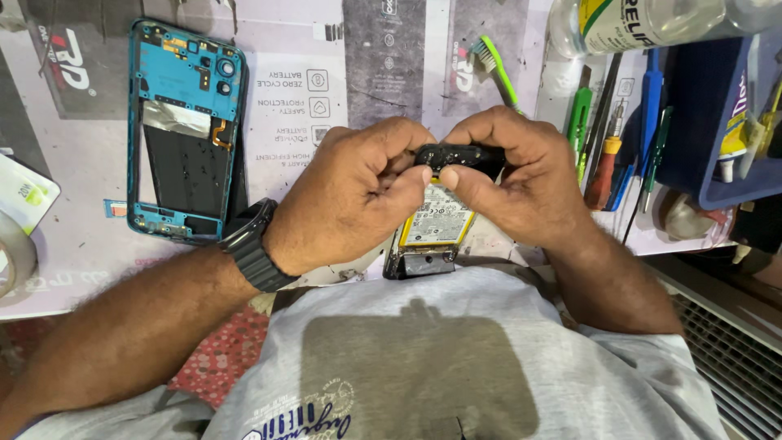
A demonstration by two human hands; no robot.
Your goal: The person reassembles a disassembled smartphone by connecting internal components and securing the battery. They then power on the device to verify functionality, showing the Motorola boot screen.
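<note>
Both hands meet just above the person's grey shirt (456,358), over the near edge of the bench (90,195). The left hand (350,191) is clenched around the left end of a small black part (456,155), thumb and forefinger pinching it; a black watch (254,244) sits on that wrist. The right hand (513,175) grips the part's right end, fingers curled over the top and the thumb pressed underneath. The part is held level between the 2 hands, right above the top edge of an opened phone (428,232).

The phone lies under the hands with its battery (436,218) showing, a pale label with a yellow edge; its dark lower end touches the shirt.

To the left, well apart from the hands, a teal back cover (186,130) lies flat on the bench, inner side up, with a camera hole near its top corner. A green toothbrush (495,69) lies just beyond the right hand. Screwdrivers (607,159) with green, orange and blue handles lie in a loose row to the right, next to a blue tray (717,106). A clear bottle (643,23) lies on its side at the top right. A roll of tape (12,257) shows at the left edge.
</note>
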